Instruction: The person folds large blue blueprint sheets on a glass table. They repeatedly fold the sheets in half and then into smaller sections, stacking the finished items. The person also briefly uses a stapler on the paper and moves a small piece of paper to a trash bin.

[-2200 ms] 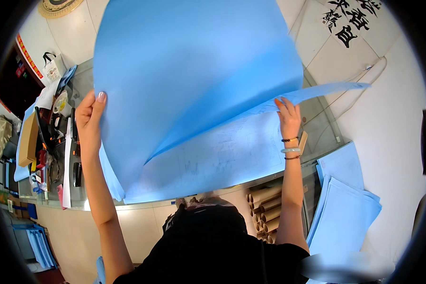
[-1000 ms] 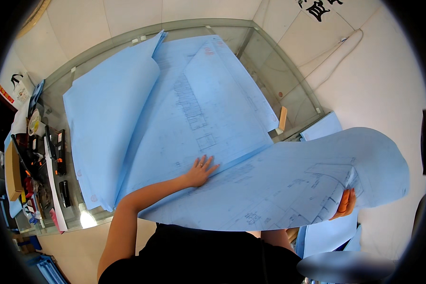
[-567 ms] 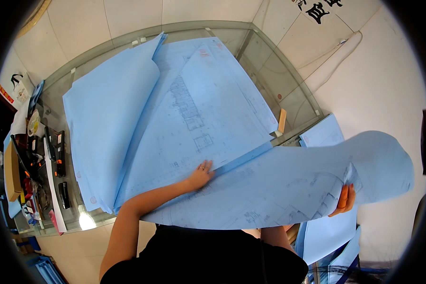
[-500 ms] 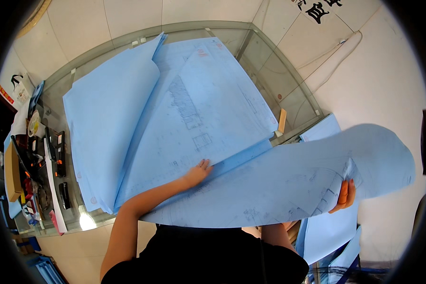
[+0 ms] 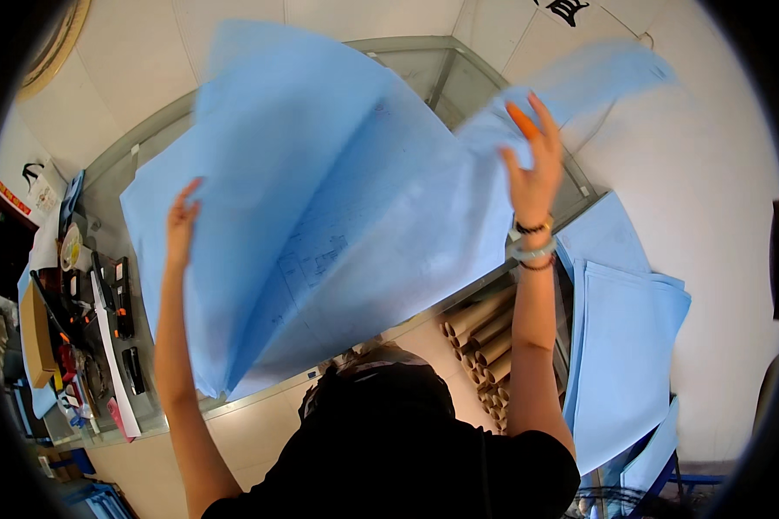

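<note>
Large blue drawing sheets (image 5: pixel 459 233) printed with fine dark lines lie on a glass-topped table. At the left, a loose sheet (image 5: pixel 277 121) curves up off the stack. My left hand (image 5: pixel 182 221) is at its left edge, fingers pinched on it. My right hand (image 5: pixel 537 164) is raised at the far right of the stack, fingers spread, an orange finger cover on one finger. Just beyond it a blue sheet's end (image 5: pixel 597 73) flares out in the air, blurred. Several bracelets (image 5: pixel 535 251) circle my right wrist.
Staplers (image 5: pixel 123 294), a yellow-brown box (image 5: pixel 36 333) and small tools crowd the table's left end. Brown cardboard tubes (image 5: pixel 485 333) are stacked under the table. More folded blue sheets (image 5: pixel 623 363) lie at the right. A pale wall (image 5: pixel 701 173) stands behind them.
The sheet my right hand held low at the right has swung up and away. My right hand has risen and opened. My left hand has moved left to the raised sheet's edge.
</note>
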`<control>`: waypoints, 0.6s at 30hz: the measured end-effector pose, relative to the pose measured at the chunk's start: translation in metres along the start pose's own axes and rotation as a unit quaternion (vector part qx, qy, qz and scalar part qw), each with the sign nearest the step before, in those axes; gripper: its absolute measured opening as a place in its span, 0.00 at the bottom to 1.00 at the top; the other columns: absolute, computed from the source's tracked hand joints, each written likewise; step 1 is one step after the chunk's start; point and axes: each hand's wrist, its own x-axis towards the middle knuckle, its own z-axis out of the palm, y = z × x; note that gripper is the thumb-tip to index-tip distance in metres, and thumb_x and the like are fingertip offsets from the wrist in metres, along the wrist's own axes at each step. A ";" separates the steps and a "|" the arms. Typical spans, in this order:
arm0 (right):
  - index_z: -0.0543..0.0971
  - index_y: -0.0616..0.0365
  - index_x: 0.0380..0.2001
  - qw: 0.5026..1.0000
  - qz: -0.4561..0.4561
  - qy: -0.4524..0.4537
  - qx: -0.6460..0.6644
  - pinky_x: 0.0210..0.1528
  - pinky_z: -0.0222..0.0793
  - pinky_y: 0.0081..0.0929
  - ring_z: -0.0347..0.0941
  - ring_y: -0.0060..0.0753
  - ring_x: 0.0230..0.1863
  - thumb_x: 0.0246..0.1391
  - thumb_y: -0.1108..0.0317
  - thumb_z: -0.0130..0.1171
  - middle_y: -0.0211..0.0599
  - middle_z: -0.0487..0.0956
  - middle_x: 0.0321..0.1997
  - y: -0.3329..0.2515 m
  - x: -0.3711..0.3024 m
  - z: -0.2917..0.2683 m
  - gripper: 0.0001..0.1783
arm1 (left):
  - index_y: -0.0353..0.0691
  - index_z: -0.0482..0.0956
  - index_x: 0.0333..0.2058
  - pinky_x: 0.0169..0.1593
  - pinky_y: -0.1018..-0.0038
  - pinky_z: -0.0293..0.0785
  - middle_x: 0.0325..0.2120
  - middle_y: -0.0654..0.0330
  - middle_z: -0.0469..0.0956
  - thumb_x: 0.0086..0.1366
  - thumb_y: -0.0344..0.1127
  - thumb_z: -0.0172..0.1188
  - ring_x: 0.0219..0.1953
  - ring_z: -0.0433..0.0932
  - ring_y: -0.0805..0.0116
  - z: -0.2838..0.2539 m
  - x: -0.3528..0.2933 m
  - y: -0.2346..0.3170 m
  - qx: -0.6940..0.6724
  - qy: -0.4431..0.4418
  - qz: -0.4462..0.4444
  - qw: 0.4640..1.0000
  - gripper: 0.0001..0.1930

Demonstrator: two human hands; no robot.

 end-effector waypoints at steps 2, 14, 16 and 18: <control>0.69 0.52 0.59 0.990 0.052 -0.058 0.119 0.64 0.58 0.36 0.59 0.50 0.67 0.46 0.70 0.66 0.44 0.64 0.66 -0.006 0.002 0.029 0.34 | 0.41 0.67 0.60 0.56 0.79 0.64 0.58 0.62 0.68 0.68 0.33 0.52 0.54 0.70 0.76 -0.060 0.008 -0.020 -0.012 0.052 0.070 0.996 0.22; 0.60 0.66 0.62 0.852 0.416 -0.316 -0.037 0.64 0.59 0.36 0.63 0.55 0.62 0.48 0.48 0.64 0.56 0.66 0.63 0.170 -0.303 0.037 0.46 | 0.41 0.69 0.59 0.59 0.68 0.64 0.59 0.59 0.67 0.69 0.29 0.46 0.59 0.67 0.63 -0.213 -0.004 -0.147 0.152 0.228 0.000 0.962 0.20; 0.56 0.68 0.64 0.784 0.512 -0.345 -0.070 0.65 0.56 0.38 0.59 0.54 0.65 0.45 0.42 0.64 0.57 0.61 0.65 0.171 -0.358 0.030 0.53 | 0.42 0.68 0.59 0.60 0.64 0.63 0.60 0.56 0.66 0.68 0.30 0.47 0.60 0.66 0.59 -0.214 -0.005 -0.160 0.227 0.231 -0.068 0.944 0.20; 0.54 0.67 0.65 0.754 0.545 -0.356 -0.094 0.67 0.53 0.42 0.52 0.54 0.68 0.43 0.38 0.64 0.55 0.55 0.69 0.159 -0.392 0.035 0.57 | 0.42 0.66 0.60 0.61 0.59 0.62 0.61 0.53 0.64 0.68 0.31 0.49 0.61 0.63 0.53 -0.215 -0.011 -0.170 0.306 0.224 -0.154 0.912 0.22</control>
